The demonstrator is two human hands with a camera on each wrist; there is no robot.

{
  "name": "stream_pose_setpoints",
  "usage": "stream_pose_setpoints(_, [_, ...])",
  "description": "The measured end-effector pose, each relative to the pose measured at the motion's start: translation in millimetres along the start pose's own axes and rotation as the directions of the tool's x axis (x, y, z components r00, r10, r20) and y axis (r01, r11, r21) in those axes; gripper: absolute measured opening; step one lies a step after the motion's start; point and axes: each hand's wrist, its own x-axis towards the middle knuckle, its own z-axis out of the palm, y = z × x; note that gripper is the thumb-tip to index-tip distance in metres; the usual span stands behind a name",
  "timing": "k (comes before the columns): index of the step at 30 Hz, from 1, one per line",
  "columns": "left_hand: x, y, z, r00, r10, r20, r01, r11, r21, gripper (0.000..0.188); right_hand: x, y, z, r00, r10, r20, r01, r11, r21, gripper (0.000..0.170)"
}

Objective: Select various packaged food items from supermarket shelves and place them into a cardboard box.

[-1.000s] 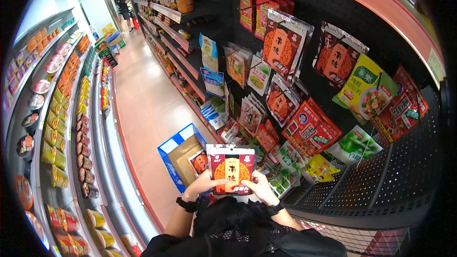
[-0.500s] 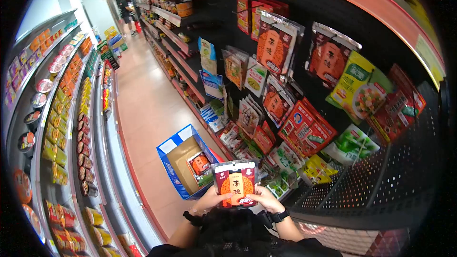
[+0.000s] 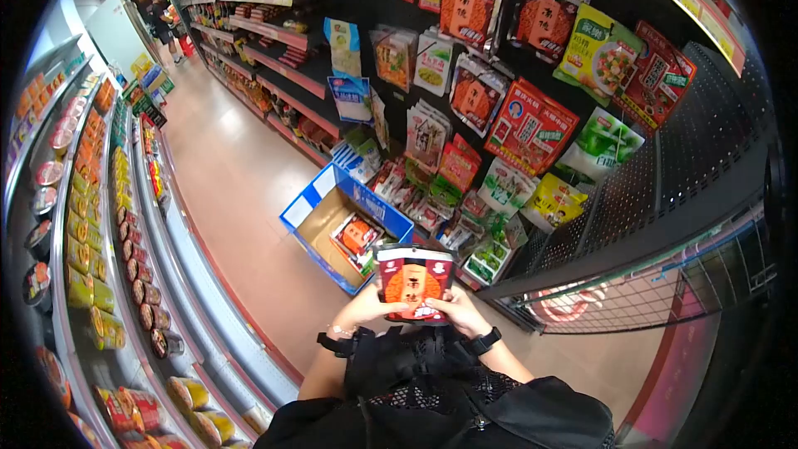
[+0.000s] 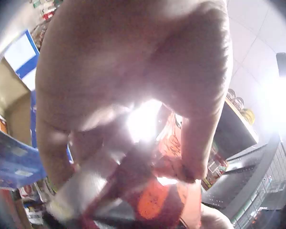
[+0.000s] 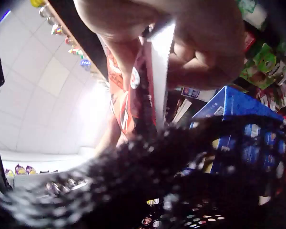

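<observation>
In the head view a red and dark maroon seasoning packet with an orange front is held upright before the chest. My left hand grips its lower left side, thumb across the front. The right hand holds the lower right side the same way. Close up in the left wrist view, the left hand curls round the packet. The right wrist view shows the packet's edge between thumb and fingers of the right hand. Behind it, a similar packet lies inside a blue cardboard box.
A pegboard rack on the right carries hanging seasoning packets and a red hotpot-base packet. Stocked shelves line the left. The tiled aisle floor runs back to a person. A wire basket sits low right.
The view has turned right and down, so the rack shifts up and left and more floor shows. Both hands keep hold of the packet, which first dropped lower in view, then rose.
</observation>
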Motion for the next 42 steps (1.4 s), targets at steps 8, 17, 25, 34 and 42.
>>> stream_pose_setpoints(8, [-59,-40,-20,0.99,-0.137,-0.018,0.129,0.962,-0.24,0.041,-20,25,48,0.987,0.162,0.007,-0.161,0.987,-0.027,0.021])
stream_pose_setpoints(17, [-77,-31,-17,0.986,-0.167,-0.022,0.145,0.91,-0.388,0.039,-18,36,68,0.982,0.177,-0.065,-0.18,0.983,-0.043,0.021])
stream_pose_setpoints(25, [-70,-37,-5,0.986,-0.088,-0.143,0.029,0.927,-0.374,0.036,-2,53,50,0.997,-0.014,-0.077,0.009,0.998,-0.066,0.023])
stream_pose_setpoints(34, [-29,-45,-15,0.93,-0.104,-0.353,-0.013,0.949,-0.315,0.025,22,41,19,0.987,0.055,-0.148,-0.068,0.994,-0.085,0.026])
stream_pose_setpoints(42, [9,-39,-82,0.532,-0.125,-0.837,-0.093,0.974,-0.205,0.02,40,-19,-52,0.981,0.179,-0.077,-0.182,0.983,-0.031,0.015])
